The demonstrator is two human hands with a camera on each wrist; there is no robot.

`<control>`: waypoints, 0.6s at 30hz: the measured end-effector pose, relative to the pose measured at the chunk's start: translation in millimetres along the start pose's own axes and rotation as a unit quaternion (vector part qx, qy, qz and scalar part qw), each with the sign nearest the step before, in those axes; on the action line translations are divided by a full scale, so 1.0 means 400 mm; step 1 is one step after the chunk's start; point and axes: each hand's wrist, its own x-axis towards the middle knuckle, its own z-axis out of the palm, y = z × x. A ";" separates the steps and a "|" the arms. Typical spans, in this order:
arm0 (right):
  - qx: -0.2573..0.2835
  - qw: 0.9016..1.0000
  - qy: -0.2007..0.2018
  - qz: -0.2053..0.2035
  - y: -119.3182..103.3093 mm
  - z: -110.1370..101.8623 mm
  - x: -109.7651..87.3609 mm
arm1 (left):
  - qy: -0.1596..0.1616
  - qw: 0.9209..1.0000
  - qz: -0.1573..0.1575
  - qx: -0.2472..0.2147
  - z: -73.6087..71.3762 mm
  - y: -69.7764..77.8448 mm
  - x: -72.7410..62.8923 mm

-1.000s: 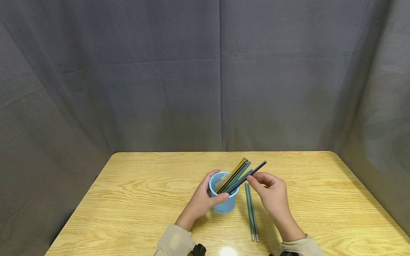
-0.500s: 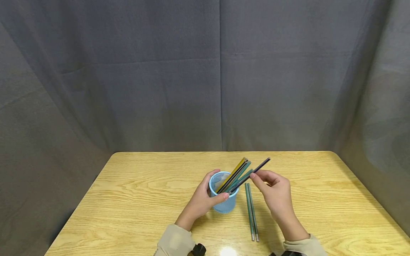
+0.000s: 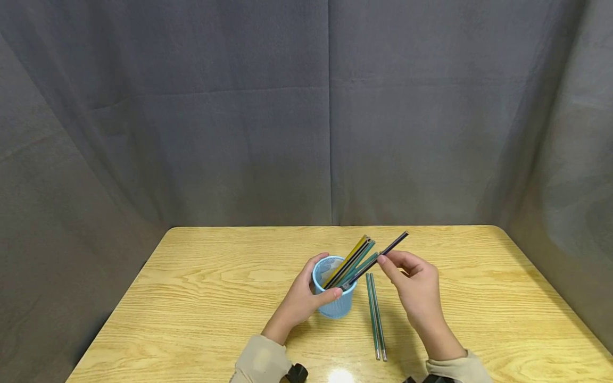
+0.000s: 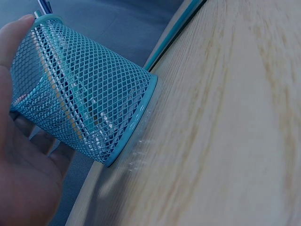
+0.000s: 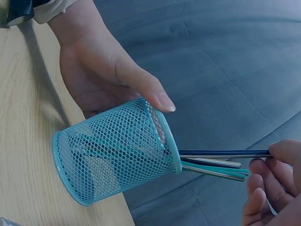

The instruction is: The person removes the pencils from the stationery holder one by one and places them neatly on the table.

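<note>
My left hand (image 3: 301, 302) grips a light-blue mesh pen cup (image 3: 336, 306), its thumb over the near rim and fingers around the far side. In the left wrist view the cup (image 4: 89, 89) has its base rim close to the tabletop. Several yellow, dark and green pencils (image 3: 348, 261) lean rightward in it. My right hand (image 3: 414, 287) pinches a dark pencil (image 3: 395, 242) between thumb and fingertips. That pencil (image 5: 221, 153) slants out past the cup's rim, its lower end near the left thumb. Green pencil ends (image 5: 221, 172) jut out below it in the right wrist view.
Two green pencils (image 3: 375, 316) lie side by side on the wooden table (image 3: 191, 308), right of the cup and beneath the right forearm's left side. Grey curtains (image 3: 249, 159) hang behind the table and along both sides.
My right hand has moved a little up and to the right, drawing the dark pencil further out of the cup. The left hand and the cup have stayed in place.
</note>
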 end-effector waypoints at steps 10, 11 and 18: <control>0.010 1.000 0.010 -0.005 -0.014 -0.008 0.002 | 0.000 1.000 0.004 0.004 -0.002 -0.003 -0.002; 0.012 1.000 0.011 -0.005 -0.016 -0.009 0.002 | 0.000 1.000 0.004 0.003 -0.002 -0.003 -0.002; 0.022 1.000 0.010 -0.010 -0.026 -0.015 0.002 | -0.002 1.000 0.001 -0.001 -0.002 -0.004 -0.001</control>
